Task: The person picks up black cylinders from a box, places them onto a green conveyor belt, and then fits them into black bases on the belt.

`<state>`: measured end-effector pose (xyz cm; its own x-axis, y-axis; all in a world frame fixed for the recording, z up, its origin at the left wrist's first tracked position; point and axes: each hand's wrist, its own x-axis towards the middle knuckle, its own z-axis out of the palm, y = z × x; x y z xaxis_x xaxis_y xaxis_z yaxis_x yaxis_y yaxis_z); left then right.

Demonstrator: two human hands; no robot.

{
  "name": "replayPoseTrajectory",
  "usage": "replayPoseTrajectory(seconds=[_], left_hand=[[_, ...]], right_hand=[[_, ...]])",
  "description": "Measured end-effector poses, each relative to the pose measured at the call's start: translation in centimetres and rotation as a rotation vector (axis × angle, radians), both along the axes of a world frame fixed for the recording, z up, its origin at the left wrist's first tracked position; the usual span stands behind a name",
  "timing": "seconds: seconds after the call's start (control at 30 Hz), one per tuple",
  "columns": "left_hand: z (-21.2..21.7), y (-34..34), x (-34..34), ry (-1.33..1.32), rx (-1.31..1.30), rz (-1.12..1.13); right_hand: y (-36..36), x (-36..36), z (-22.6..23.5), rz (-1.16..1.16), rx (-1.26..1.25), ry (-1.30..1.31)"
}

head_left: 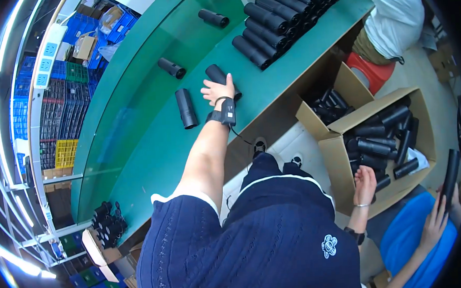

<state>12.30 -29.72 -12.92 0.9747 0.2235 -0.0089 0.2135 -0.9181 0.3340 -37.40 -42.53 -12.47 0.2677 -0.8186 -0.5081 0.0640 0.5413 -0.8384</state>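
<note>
One black cylinder (215,72) lies on the green work surface (150,175), in the upper middle of the frame. My left hand (219,90) is over it with fingers spread and thumb apart; from above, I cannot tell whether they grip it or merely rest there. Three more loose cylinders are near it: one just left of my hand (186,108), one farther up and left (171,68), one toward the top (213,18). A stacked pile of cylinders (276,22) stands at the upper right, too overlapped to count.

My right hand (365,180), right of center, is loosely curled with no visible object in it, beside the larger carton (334,164). That makes two open cartons with the smaller one (309,120), both containing black parts. Two co-workers sit at the right; the lower one, in blue (413,233), holds one black tube (450,178).
</note>
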Motion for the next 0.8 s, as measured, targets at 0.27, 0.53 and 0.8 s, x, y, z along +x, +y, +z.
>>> replayPoseTrajectory(seconds=[0.27, 0.53, 0.8], left_hand=[[0.4, 2.1, 1.0, 0.834, -1.259, -0.004], [7.5, 0.1, -9.1, 1.133, -1.322, -0.224], [5.6, 1.5, -9.4, 1.220, -1.554, -0.295]], right_hand=[[1.5, 12.7, 2.9, 0.657, -0.267, 0.194], [5.3, 25.4, 6.0, 0.738, -0.480, 0.095], [6.3, 23.9, 4.9, 0.550, -0.149, -0.300]])
